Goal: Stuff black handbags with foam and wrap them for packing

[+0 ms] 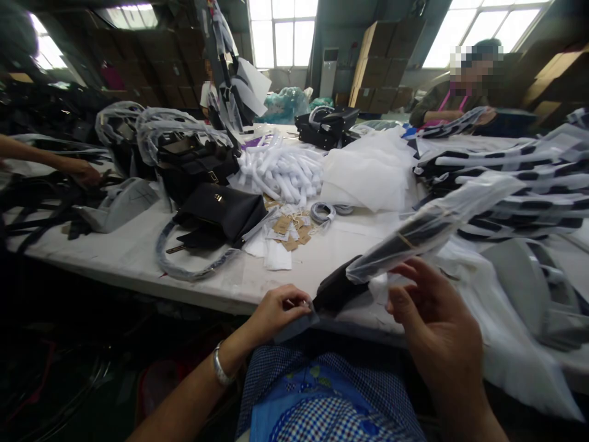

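My left hand (288, 304) pinches a small translucent plastic sheet (297, 326) at the near table edge, against the tip of a black bag piece (343, 285). That piece runs up to the right, into a long strap wrapped in clear plastic (427, 230). My right hand (435, 313) is beside the wrapped strap, thumb and fingers apart; its fingertips are close to the plastic, and I cannot tell whether they touch it. Left of my hands lies a black handbag (221, 212) with a plastic-wrapped handle (193, 270).
Paper tags (291, 230), a coiled grey cord (323, 213), white tubes (280, 169) and white sheets (370, 169) cover the middle. Wrapped straps (515, 184) and a grey moulded form (529, 288) lie right. A co-worker's hand (83, 170) is left; another person (460, 98) sits across.
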Demonstrator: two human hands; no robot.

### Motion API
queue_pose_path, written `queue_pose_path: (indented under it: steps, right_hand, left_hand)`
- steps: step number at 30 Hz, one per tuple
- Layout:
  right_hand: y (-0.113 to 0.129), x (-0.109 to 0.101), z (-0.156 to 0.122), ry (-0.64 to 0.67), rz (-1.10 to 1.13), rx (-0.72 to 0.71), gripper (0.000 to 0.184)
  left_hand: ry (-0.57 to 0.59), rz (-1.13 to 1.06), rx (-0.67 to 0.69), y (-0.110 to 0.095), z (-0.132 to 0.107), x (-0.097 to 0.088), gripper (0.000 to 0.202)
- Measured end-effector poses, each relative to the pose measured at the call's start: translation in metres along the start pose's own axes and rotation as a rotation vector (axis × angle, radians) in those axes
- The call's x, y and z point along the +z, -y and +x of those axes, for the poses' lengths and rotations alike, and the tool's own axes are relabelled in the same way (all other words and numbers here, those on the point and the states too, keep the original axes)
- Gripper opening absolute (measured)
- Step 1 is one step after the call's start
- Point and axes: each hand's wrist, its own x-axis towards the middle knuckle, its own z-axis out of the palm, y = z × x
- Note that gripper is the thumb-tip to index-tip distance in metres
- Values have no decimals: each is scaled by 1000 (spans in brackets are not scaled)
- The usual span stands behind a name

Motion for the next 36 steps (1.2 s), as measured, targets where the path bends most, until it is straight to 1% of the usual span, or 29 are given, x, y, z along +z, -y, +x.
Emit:
queue_pose_path:
  steps: [1, 2, 3, 6, 7, 8, 11, 13, 15, 17, 19, 21, 25, 28, 31, 36]
  right_hand:
    - [-4, 1, -8, -57, -24, -19, 32]
    - [-8, 2, -17, -59, -49, -38, 25]
    - [-14, 6, -25, 6, -77, -53, 19]
    - [-31, 25, -42, 356, -120, -81, 19]
    - [-36, 32, -45, 419, -114, -86, 21]
    - [-40, 40, -46, 436, -104, -89, 24]
    - [-43, 59, -42, 389, -86, -87, 27]
    - [-39, 66, -38, 388, -97, -68, 28]
    - [-34, 69, -35, 408, -96, -39, 37]
    - [-30, 70, -34, 427, -59, -1, 41]
    - [-30, 70, -36, 431, -9, 37, 40]
    - [-31, 70, -39, 410, 22, 67, 40]
    - [-33, 72, -47, 353, 71, 97, 38]
    - [-32, 74, -51, 334, 99, 98, 37]
    - [-30, 76, -51, 314, 104, 88, 37]
    - [-28, 79, -50, 309, 109, 87, 37]
  left_hand:
    - [-2, -5, -3, 0, 0, 0, 11]
    - [-2, -10, -6, -1, -1, -1, 10]
    - [0, -16, -8, -1, -1, -1, 10]
    - [9, -28, -4, -3, -5, -4, 11]
    - [13, -29, 1, -4, -6, -5, 11]
    - [16, -30, 6, -5, -8, -5, 11]
    - [29, -27, 21, -9, -12, -4, 9]
    - [24, -25, 22, -11, -16, -2, 9]
    - [-4, -41, 1, -12, -20, -1, 12]
    - [-46, -100, -40, -10, -26, -2, 24]
    - [-94, -178, -89, -7, -34, -4, 38]
    - [-152, -226, -141, -4, -44, -7, 45]
    - [-267, -253, -223, 3, -62, -11, 45]
    - [-321, -270, -237, 8, -72, -11, 44]
    - [-344, -291, -229, 12, -78, -8, 44]
    - [-337, -312, -246, 16, -81, -5, 44]
